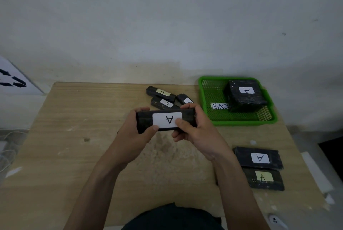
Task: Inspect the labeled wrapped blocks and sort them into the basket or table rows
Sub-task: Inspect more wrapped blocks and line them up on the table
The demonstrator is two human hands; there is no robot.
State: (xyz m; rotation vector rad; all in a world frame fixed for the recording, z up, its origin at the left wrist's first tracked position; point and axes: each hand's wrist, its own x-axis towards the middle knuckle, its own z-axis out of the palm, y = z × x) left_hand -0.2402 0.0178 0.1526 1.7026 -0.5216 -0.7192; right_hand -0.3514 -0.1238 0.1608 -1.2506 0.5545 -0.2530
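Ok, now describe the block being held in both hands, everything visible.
The held block is a long, flat-sided bar wrapped in glossy black film that is slightly crinkled. A white label on its upward face bears a handwritten A, upside down to the camera. The bar lies level, lengthwise left to right, lifted above the wooden table. The left hand grips its left end and the right hand its right end, with both thumbs touching the label's near edge.

Your bare forearms angled inward, left hand (133, 132) and right hand (200, 133) gripping opposite ends of the wrapped block (167, 118), thumbs on top
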